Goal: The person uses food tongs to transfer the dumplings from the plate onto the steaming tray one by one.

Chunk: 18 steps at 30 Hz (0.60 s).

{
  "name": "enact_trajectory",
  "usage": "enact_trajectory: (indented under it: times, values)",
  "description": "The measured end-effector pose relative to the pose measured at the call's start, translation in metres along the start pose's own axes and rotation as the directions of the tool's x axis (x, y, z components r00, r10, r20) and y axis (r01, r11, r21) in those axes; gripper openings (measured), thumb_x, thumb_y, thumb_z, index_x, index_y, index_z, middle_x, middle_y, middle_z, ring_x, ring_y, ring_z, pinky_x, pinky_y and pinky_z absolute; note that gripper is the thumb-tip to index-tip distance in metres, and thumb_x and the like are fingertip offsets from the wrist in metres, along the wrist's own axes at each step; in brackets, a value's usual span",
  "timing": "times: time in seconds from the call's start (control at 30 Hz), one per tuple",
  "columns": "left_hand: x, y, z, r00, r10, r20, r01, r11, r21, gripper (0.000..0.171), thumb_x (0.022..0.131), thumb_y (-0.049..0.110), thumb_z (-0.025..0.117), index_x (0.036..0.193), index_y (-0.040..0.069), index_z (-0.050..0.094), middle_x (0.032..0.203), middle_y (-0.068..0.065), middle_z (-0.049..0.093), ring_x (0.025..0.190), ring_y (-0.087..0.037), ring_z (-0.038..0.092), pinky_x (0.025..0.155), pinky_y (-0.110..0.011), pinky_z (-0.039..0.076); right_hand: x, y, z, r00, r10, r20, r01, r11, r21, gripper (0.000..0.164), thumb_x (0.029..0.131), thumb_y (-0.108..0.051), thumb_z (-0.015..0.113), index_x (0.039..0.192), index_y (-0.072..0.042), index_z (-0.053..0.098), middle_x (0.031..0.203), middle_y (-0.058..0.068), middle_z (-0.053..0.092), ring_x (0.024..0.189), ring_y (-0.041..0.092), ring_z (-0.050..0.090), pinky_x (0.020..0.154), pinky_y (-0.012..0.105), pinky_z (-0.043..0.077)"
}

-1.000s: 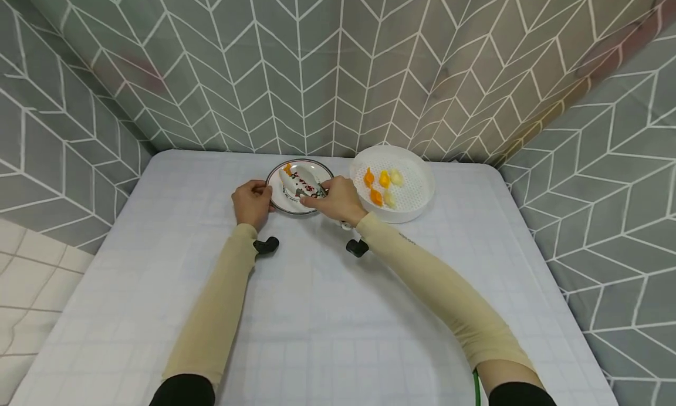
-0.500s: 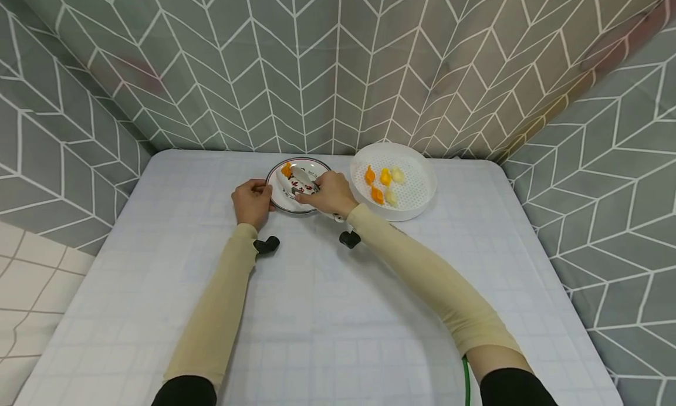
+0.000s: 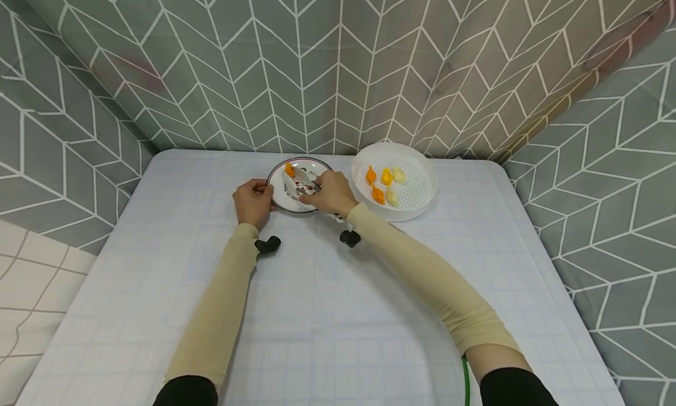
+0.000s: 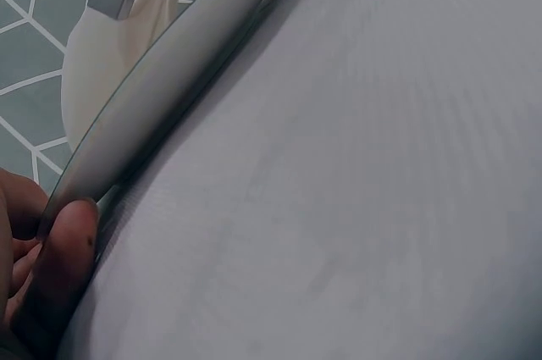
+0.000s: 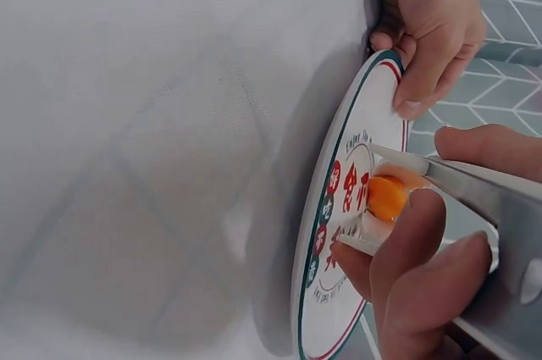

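Observation:
My left hand [image 3: 253, 203] pinches the left rim of a white plate [image 5: 320, 199] with a dark and red edge line and printed red and green characters. The plate lies on the table in the head view; its outer side shows in the left wrist view. Over the plate, my right hand [image 3: 334, 193] grips tongs [image 5: 483, 195] with metal arms and white tips. The tips are spread apart. A small orange dumpling-like piece [image 5: 387, 197] appears between them in the right wrist view; whether they touch it I cannot tell.
To the right of the plate stands a round white tray [image 3: 419, 189] with a perforated base, holding several small orange, yellow and pale pieces [image 3: 378, 195]. A white cloth covers the table [image 3: 317, 312]. Behind it hangs a grey patterned curtain [image 3: 317, 71].
My right hand has shifted slightly left and away from me with the tongs over the plate. The left hand stays at the plate's rim.

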<state>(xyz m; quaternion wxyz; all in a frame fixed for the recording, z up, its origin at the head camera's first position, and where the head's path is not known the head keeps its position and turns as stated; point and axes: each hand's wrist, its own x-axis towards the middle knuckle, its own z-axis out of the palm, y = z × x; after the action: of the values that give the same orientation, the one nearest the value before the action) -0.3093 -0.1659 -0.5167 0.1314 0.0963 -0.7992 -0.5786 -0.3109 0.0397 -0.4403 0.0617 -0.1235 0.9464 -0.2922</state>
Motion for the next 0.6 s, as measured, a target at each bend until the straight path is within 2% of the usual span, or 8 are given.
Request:
enact_trajectory:
  times: [0.17, 0.27, 0.47, 0.6]
  values:
    - [-0.002, 0.000, 0.002, 1.000, 0.006, 0.009, -0.006, 1.000, -0.001, 0.024, 0.096, 0.012, 0.063, 0.115, -0.002, 0.067, 0.091, -0.013, 0.065, 0.048, -0.014, 0.060, 0.044, -0.026, 0.057, -0.007, 0.006, -0.010, 1.000, 0.006, 0.011, -0.005, 1.000, -0.016, 0.045, 0.080, -0.044, 0.079, 0.101, -0.005, 0.077, 0.085, 0.003, 0.071, 0.080, 0.018, 0.058, 0.060, 0.024, 0.046]
    - [-0.001, 0.000, 0.002, 1.000, 0.026, 0.006, -0.026, 1.000, 0.001, 0.023, 0.096, 0.011, 0.063, 0.114, -0.002, 0.068, 0.090, -0.013, 0.066, 0.047, -0.013, 0.060, 0.043, -0.025, 0.056, -0.013, 0.007, -0.023, 1.000, 0.018, 0.015, -0.018, 1.000, 0.008, 0.042, 0.080, -0.043, 0.080, 0.099, -0.006, 0.078, 0.085, 0.004, 0.071, 0.080, 0.019, 0.058, 0.061, 0.026, 0.046]
    - [0.001, -0.001, 0.000, 0.999, 0.038, 0.004, -0.038, 0.999, 0.007, 0.024, 0.096, 0.012, 0.063, 0.114, -0.002, 0.068, 0.091, -0.013, 0.066, 0.047, -0.012, 0.060, 0.044, -0.024, 0.056, -0.023, 0.016, -0.051, 1.000, 0.029, 0.010, -0.029, 0.998, 0.054, 0.049, 0.079, -0.042, 0.081, 0.109, -0.004, 0.076, 0.089, 0.003, 0.071, 0.083, 0.019, 0.055, 0.062, 0.025, 0.043]
    - [0.003, -0.002, -0.001, 0.999, 0.033, 0.006, -0.033, 0.999, 0.005, 0.024, 0.096, 0.012, 0.063, 0.114, -0.002, 0.068, 0.091, -0.014, 0.066, 0.048, -0.013, 0.061, 0.045, -0.025, 0.057, -0.033, 0.023, -0.072, 1.000, 0.023, 0.007, -0.023, 0.998, 0.058, 0.049, 0.079, -0.041, 0.081, 0.112, -0.005, 0.075, 0.089, 0.003, 0.072, 0.079, 0.018, 0.056, 0.059, 0.025, 0.043]
